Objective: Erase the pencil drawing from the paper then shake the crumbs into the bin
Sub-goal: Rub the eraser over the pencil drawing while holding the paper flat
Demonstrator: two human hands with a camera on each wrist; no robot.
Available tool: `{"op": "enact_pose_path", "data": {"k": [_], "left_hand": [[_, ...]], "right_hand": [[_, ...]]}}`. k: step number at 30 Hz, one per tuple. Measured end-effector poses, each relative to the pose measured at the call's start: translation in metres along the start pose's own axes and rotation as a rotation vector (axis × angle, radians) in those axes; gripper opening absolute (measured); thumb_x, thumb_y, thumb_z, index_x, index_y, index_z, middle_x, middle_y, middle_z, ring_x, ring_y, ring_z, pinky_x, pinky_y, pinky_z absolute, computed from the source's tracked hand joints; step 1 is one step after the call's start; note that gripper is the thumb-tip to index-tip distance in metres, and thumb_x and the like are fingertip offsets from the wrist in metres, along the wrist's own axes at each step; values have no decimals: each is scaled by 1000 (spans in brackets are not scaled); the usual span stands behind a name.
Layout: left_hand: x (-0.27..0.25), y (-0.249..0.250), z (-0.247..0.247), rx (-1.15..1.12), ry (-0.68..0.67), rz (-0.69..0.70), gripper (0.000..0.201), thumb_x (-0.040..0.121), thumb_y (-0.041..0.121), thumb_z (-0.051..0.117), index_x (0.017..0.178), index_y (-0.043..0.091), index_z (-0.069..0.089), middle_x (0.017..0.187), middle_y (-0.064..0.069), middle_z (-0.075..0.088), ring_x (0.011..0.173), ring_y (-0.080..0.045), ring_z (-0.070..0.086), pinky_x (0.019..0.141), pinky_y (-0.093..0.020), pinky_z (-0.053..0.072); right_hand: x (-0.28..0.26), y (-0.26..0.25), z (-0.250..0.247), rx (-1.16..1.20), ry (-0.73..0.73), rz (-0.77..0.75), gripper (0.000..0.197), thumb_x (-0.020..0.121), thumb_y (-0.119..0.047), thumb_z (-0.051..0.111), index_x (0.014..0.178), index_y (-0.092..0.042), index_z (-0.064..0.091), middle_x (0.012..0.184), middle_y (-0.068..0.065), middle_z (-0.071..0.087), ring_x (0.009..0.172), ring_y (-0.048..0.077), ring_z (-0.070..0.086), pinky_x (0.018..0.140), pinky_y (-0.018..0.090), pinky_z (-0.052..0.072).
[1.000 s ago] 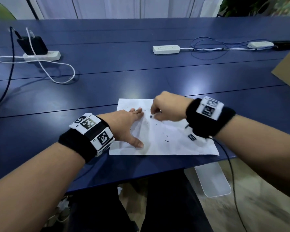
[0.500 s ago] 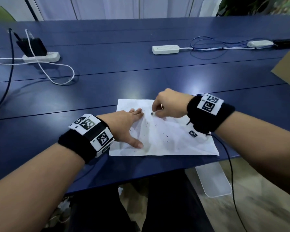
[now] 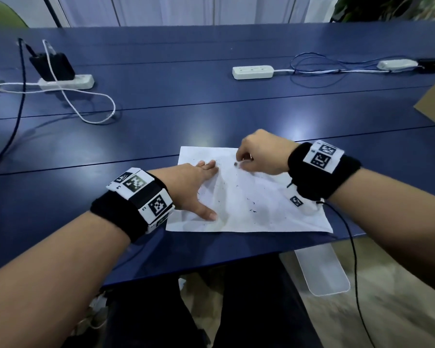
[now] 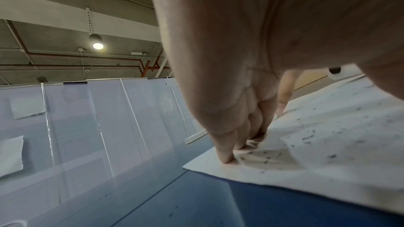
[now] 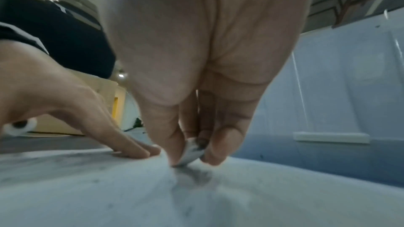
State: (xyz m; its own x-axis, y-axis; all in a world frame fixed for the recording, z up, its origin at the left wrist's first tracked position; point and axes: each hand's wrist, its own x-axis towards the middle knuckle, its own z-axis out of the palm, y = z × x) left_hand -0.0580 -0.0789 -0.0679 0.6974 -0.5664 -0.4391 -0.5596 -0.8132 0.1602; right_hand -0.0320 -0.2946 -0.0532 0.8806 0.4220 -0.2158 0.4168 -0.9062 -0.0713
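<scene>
Currently the left hand (image 3: pixel 191 187) lies flat, fingers straight, pressing the paper (image 3: pixel 256 209) onto the blue table (image 3: pixel 211 109). Right hand (image 3: pixel 261 153) pinches a small eraser (image 5: pixel 192 151) against the sheet's far edge; dark crumbs (image 3: pixel 251 209) scattered across it.

The right hand (image 5: pixel 203 68) fills the view from above, thumb and fingers (image 5: pixel 220 146) pinching a small smudged eraser (image 5: pixel 192 153) down onto the paper (image 5: pixel 196 196); to its left, the left hand (image 5: pixel 72 103) rests its straight fingertips on the sheet.
</scene>
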Motion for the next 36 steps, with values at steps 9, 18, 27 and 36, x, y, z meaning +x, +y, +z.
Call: {"op": "enact_pose_path", "data": {"k": [9, 18, 27, 36], "left_hand": [[2, -1, 1, 8, 3, 4, 124, 67, 68, 71, 156, 18, -1, 161, 8, -7, 149, -8, 1, 121, -31, 14], [0, 1, -1, 5, -6, -6, 124, 68, 68, 71, 155, 19, -2, 161, 9, -8, 149, -8, 0, 121, -32, 12], [-1, 2, -1, 5, 9, -2, 121, 69, 66, 71, 156, 21, 0, 161, 11, -6, 149, -7, 2, 120, -30, 14], [2, 0, 1, 1, -4, -2, 123, 69, 67, 71, 156, 20, -1, 161, 11, -7, 149, -7, 0, 121, -31, 12]], "right_hand": [[-38, -23, 8, 21, -90, -277, 20, 84, -25, 62, 99, -19, 75, 89, -2, 69, 72, 13, 52, 75, 24, 45], [-41, -18, 7, 28, -82, -305, 17, 82, -25, 63, 94, -18, 75, 87, -3, 68, 67, 8, 49, 71, 23, 43], [-7, 11, 3, 21, 24, -33, 18, 88, -29, 61, 95, -20, 75, 85, 2, 70, 84, 23, 64, 65, 27, 42], [-40, -19, 9, 19, -94, -256, 19, 83, -26, 62, 96, -22, 74, 87, -3, 69, 73, 13, 53, 74, 27, 48]]}}
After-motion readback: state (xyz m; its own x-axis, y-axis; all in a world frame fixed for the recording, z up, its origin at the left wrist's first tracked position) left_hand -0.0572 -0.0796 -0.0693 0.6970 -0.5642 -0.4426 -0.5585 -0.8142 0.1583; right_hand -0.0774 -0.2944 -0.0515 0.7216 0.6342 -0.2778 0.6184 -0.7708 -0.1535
